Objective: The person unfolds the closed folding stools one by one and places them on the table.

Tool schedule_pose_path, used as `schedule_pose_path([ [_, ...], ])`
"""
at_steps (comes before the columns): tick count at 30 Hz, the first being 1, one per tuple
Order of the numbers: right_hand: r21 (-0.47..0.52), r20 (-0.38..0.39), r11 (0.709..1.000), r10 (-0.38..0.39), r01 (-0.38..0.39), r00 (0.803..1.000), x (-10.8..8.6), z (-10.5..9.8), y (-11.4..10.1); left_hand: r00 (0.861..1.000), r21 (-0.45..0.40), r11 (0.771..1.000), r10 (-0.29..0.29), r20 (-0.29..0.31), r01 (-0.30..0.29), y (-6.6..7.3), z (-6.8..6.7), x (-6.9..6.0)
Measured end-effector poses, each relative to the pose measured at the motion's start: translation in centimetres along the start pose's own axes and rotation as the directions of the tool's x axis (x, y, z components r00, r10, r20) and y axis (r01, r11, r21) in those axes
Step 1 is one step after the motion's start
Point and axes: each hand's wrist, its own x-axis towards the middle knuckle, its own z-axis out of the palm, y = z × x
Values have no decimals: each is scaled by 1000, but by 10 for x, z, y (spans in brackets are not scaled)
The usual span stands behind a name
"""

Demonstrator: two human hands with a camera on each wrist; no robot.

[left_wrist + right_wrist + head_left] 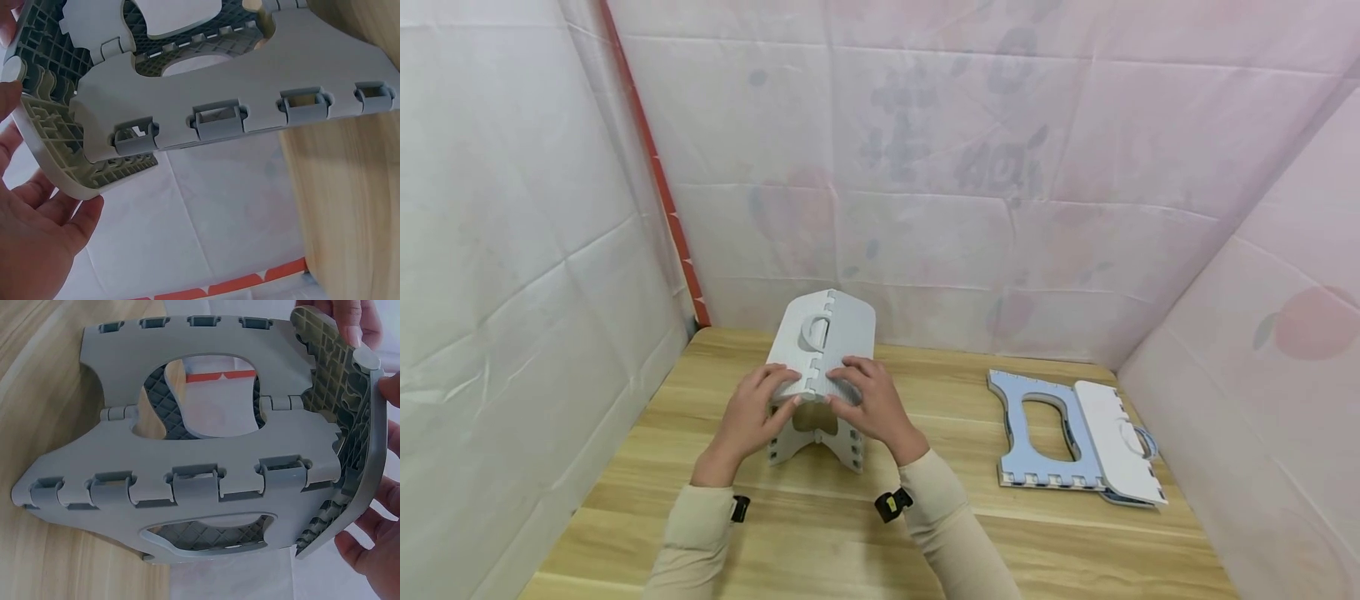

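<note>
A wood-grain table (820,533) spans the scene. At its eleven o'clock stands a white plastic folding stool (842,346), its top peaked and finely textured, ribbed like a waffle underneath. At three o'clock a blue-and-white stool (1088,433) lies flat, probably because it is folded. Left hand (752,417) and right hand (872,400) grip the peak's two halves at its six o'clock end, seemingly to control both evenly. Toward twelve sits a curved handle (807,333).
</note>
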Motion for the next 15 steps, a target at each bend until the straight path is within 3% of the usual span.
schedule_pose_path([
  [5,-13,20,1000,14,-14,1000,2,0,0,999,24,999,42,15,-42,-2,-2,3],
  [15,-94,43,995,25,-21,999,2,4,2,996,94,995,32,81,-39,-5,-3,6],
])
